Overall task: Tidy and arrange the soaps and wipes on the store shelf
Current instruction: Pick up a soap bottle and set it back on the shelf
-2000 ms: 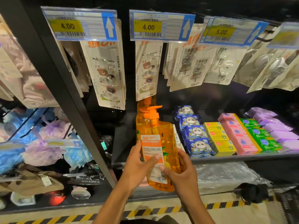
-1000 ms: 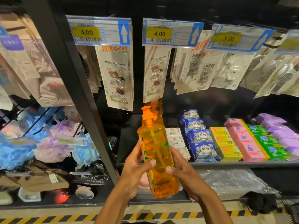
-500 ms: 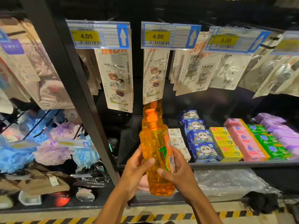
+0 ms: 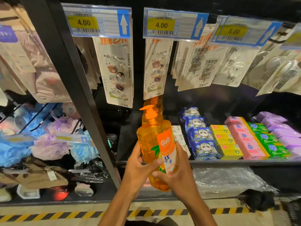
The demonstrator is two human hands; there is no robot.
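Note:
I hold an orange pump bottle of liquid soap [image 4: 153, 141] upright in front of the shelf [image 4: 244, 162]. My left hand [image 4: 138, 167] grips its left side and my right hand [image 4: 177, 173] grips its right side over the label. A second orange bottle [image 4: 157, 101] stands behind it on the shelf. To the right lie white soap boxes [image 4: 178, 134], blue panda wipe packs [image 4: 202, 136], yellow soap boxes [image 4: 226, 142], pink bars [image 4: 244, 139], green packs [image 4: 267, 141] and purple packs [image 4: 283, 132].
Carded hook packs [image 4: 117, 70] hang from pegs above the shelf under price tags [image 4: 97, 22]. A black upright post [image 4: 68, 75] divides off the left bay with bath sponges [image 4: 48, 144]. Clear plastic wrap [image 4: 228, 180] lies on the lower shelf. Hazard tape [image 4: 65, 216] marks the floor.
I have turned the bottle in my hands, so its front label now faces right of me. The pump spout now points left. The bottle sits slightly higher.

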